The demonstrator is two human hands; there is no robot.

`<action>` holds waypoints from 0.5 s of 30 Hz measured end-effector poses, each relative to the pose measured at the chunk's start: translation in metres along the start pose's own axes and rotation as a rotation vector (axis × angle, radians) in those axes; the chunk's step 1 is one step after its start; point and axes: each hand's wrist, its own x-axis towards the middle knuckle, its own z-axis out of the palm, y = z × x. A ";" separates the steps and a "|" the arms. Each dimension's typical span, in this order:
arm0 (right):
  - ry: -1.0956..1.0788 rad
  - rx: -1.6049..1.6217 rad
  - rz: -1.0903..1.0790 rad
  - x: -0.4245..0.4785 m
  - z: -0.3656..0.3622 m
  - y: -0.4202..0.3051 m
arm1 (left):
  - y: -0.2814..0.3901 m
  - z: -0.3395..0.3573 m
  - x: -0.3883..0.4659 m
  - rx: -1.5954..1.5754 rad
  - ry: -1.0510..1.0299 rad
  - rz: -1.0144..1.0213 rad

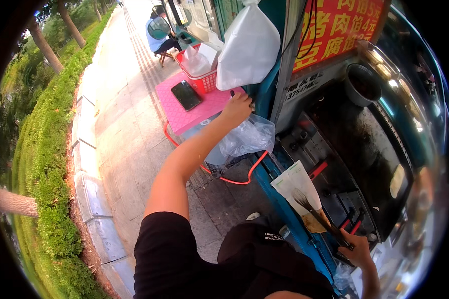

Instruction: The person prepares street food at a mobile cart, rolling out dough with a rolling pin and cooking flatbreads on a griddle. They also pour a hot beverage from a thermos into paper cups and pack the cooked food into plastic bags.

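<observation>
My left hand [238, 107] reaches out over the near edge of a pink board [172, 112], fingers curled. A small black object shows beside its fingers; whether they grip it is hidden. Just below that hand is a crumpled clear plastic bag [250, 136]. In my right hand [355, 248] are metal food tongs [327, 224], their tips lying against a white paper bag [293, 181]. A browned flatbread [316, 223] pokes out of the bag's lower end. To the right, a dark griddle [370, 138] bears one pale piece of dough [397, 181].
On the pink board are a black phone [186, 95] and a red plastic basket [205, 82] holding bags. White plastic bags [249, 48] hang above. A dark pot [363, 85] stands at the griddle's far end. An orange hose [243, 182] loops below. Farther off, a person [158, 35] sits.
</observation>
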 end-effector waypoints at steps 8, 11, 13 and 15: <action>0.025 0.043 0.153 -0.022 0.014 -0.003 | -0.042 0.026 -0.004 -0.249 0.136 -0.008; 0.069 0.100 0.162 -0.031 0.020 -0.001 | -0.045 0.007 -0.009 -0.359 0.264 -0.248; 0.074 0.132 0.150 -0.038 0.024 0.004 | -0.046 0.001 -0.022 -0.391 0.272 -0.179; 0.047 0.160 0.179 -0.048 0.027 0.009 | -0.015 -0.007 -0.035 -0.397 -0.008 -0.186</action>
